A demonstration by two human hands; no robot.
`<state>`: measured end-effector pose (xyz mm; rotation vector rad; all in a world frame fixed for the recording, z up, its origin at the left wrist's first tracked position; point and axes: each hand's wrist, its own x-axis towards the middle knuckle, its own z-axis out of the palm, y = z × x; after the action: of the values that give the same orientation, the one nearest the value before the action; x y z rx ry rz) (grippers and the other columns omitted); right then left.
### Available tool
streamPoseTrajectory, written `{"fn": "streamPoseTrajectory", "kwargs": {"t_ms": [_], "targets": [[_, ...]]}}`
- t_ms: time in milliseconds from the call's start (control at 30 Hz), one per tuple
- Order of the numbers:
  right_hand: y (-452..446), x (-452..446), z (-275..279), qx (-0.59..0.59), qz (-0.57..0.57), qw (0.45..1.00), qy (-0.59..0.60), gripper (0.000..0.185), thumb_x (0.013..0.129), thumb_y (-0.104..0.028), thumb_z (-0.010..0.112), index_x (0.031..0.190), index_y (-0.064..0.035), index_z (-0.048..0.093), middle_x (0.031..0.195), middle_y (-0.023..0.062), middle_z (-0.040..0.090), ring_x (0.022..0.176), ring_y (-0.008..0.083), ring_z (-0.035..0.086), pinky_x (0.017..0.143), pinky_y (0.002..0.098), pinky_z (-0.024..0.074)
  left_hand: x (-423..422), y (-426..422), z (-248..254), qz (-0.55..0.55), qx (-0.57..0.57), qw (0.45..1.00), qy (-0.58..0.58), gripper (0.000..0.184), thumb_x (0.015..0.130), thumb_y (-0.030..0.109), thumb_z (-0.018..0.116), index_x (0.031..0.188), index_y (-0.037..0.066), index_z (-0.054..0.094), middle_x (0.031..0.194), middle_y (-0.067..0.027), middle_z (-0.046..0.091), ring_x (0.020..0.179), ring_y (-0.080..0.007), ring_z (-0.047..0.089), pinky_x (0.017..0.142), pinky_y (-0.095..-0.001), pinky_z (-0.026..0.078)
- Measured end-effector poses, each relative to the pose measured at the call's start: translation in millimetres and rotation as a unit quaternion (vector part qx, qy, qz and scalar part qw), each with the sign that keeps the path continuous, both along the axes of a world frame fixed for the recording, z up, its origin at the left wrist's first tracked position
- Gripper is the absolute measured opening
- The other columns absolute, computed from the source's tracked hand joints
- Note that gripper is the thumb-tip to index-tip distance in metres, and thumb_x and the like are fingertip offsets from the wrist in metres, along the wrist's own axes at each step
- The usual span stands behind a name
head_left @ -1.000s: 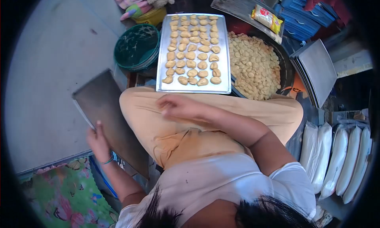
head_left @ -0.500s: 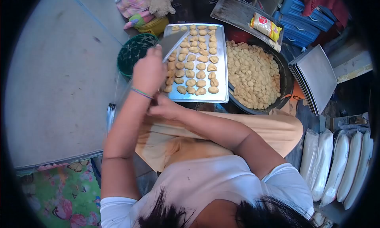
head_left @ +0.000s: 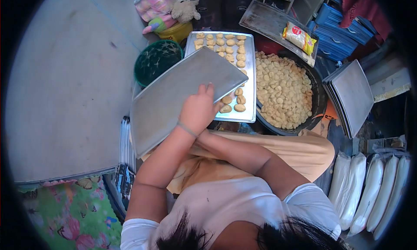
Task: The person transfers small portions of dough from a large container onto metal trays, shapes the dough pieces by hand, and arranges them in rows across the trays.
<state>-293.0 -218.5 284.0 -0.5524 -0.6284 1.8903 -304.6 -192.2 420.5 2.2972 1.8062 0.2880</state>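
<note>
A bare metal baking tray (head_left: pixel 173 89) slants across the left part of another baking tray (head_left: pixel 249 113), which bears rows of small dough pieces (head_left: pixel 239 100). My left hand (head_left: pixel 199 106) grips the bare tray near its right edge, with fingers over its face. My right forearm crosses beneath the left wrist; my right hand (head_left: pixel 206 139) is mostly hidden behind that wrist and the tray, so its fingers do not show. Right of the trays, a large black basin (head_left: pixel 320 91) holds a heap of similar dough pieces (head_left: pixel 284 89).
A green bucket (head_left: pixel 143 63) stands left of the trays. A dark tray (head_left: pixel 265 18) with a yellow packet (head_left: pixel 299 38) lies behind the basin. Stacked trays (head_left: pixel 354 98) lean at right above filled plastic bags (head_left: pixel 362 193). More trays (head_left: pixel 125 141) stand upright at left.
The bare tray has swung from nearly edge-on to face up, now covering many dough pieces. My left hand has moved right and down with it. The camera view has shifted slightly.
</note>
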Motion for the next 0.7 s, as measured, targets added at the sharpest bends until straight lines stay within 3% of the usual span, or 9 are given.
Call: {"fn": "streamPoseTrajectory", "kwargs": {"t_ms": [133, 233, 267, 333, 500, 600, 633, 667, 700], "targets": [[11, 42, 39, -0.137, -0.089, 0.986, -0.013, 0.035, 0.078, -0.004, 0.058, 0.113, -0.0002, 0.055, 0.102, 0.0082, 0.058, 0.098, 0.0206, 0.056, 0.091, 0.0335, 0.0452, -73, 15, 35, 0.014, 0.110, 0.989, -0.093, 0.061, 0.082, 0.040, 0.072, 0.124, -0.001, 0.057, 0.129, -0.0234, 0.055, 0.120, -0.0387, 0.052, 0.102, -0.0446, 0.041], [29, 95, 49, -0.116, -0.028, 0.993, 0.027, 0.034, 0.079, -0.008, 0.062, 0.110, 0.0015, 0.055, 0.100, 0.0102, 0.060, 0.095, 0.0221, 0.058, 0.086, 0.0362, 0.0486, -178, 63, 14, 0.159, 0.242, 0.956, 0.048, 0.055, 0.089, 0.043, 0.064, 0.122, -0.001, 0.060, 0.127, -0.0215, 0.058, 0.118, -0.0330, 0.056, 0.102, -0.0396, 0.043], [44, 112, 40, -0.108, -0.002, 0.993, 0.040, 0.035, 0.079, -0.009, 0.064, 0.111, 0.0020, 0.055, 0.100, 0.0115, 0.061, 0.095, 0.0224, 0.059, 0.085, 0.0374, 0.0496, -195, 72, 10, 0.214, 0.099, 0.967, -0.098, 0.052, 0.091, 0.042, 0.063, 0.120, -0.001, 0.061, 0.119, -0.0184, 0.061, 0.111, -0.0293, 0.058, 0.097, -0.0374, 0.045], [78, 136, 79, -0.088, -0.094, 0.991, -0.037, 0.033, 0.082, -0.013, 0.066, 0.109, 0.0040, 0.057, 0.098, 0.0132, 0.062, 0.091, 0.0229, 0.061, 0.080, 0.0373, 0.0517, -215, 86, -1, 0.296, -0.195, 0.858, -0.371, 0.046, 0.094, 0.040, 0.060, 0.116, -0.001, 0.064, 0.105, -0.0121, 0.067, 0.098, -0.0219, 0.063, 0.087, -0.0329, 0.049], [182, 192, 48, 0.076, -0.153, 0.944, -0.284, 0.046, 0.085, -0.020, 0.068, 0.121, 0.0056, 0.053, 0.108, 0.0162, 0.063, 0.089, 0.0229, 0.064, 0.079, 0.0347, 0.0525, -200, 130, -101, 0.212, -0.098, 0.834, -0.500, 0.039, 0.098, 0.036, 0.056, 0.110, 0.000, 0.063, 0.096, -0.0029, 0.064, 0.083, -0.0108, 0.057, 0.076, -0.0277, 0.049], [198, 213, 0, 0.133, -0.195, 0.855, -0.461, 0.068, 0.085, -0.025, 0.070, 0.136, 0.0083, 0.040, 0.121, 0.0248, 0.059, 0.105, 0.0295, 0.062, 0.091, 0.0372, 0.0487, -170, 143, -172, 0.248, -0.028, 0.831, -0.497, 0.028, 0.095, 0.026, 0.060, 0.099, -0.001, 0.068, 0.074, -0.0027, 0.060, 0.067, -0.0130, 0.052, 0.063, -0.0313, 0.042], [201, 221, -23, 0.146, -0.211, 0.804, -0.536, 0.074, 0.084, -0.026, 0.071, 0.140, 0.0087, 0.035, 0.126, 0.0278, 0.055, 0.112, 0.0320, 0.059, 0.096, 0.0382, 0.0461, -155, 136, -185, 0.142, 0.007, 0.943, -0.302, 0.032, 0.095, 0.023, 0.058, 0.111, -0.003, 0.066, 0.086, -0.0131, 0.068, 0.078, -0.0229, 0.061, 0.076, -0.0345, 0.048], [198, 226, -52, 0.154, -0.223, 0.749, -0.605, 0.081, 0.084, -0.028, 0.072, 0.143, 0.0091, 0.031, 0.132, 0.0308, 0.052, 0.119, 0.0345, 0.056, 0.101, 0.0392, 0.0434, -161, 140, -241, 0.138, 0.062, 0.955, -0.254, 0.036, 0.097, 0.021, 0.054, 0.124, -0.002, 0.061, 0.109, -0.0214, 0.067, 0.097, -0.0303, 0.064, 0.093, -0.0348, 0.046], [199, 225, -91, 0.197, -0.195, 0.619, -0.735, 0.094, 0.082, -0.030, 0.073, 0.149, 0.0077, 0.019, 0.144, 0.0334, 0.038, 0.136, 0.0363, 0.040, 0.112, 0.0387, 0.0313, -143, 126, -229, 0.174, 0.025, 0.922, -0.346, 0.037, 0.098, 0.019, 0.053, 0.128, -0.002, 0.058, 0.117, -0.0188, 0.066, 0.104, -0.0253, 0.062, 0.096, -0.0318, 0.043]]}}
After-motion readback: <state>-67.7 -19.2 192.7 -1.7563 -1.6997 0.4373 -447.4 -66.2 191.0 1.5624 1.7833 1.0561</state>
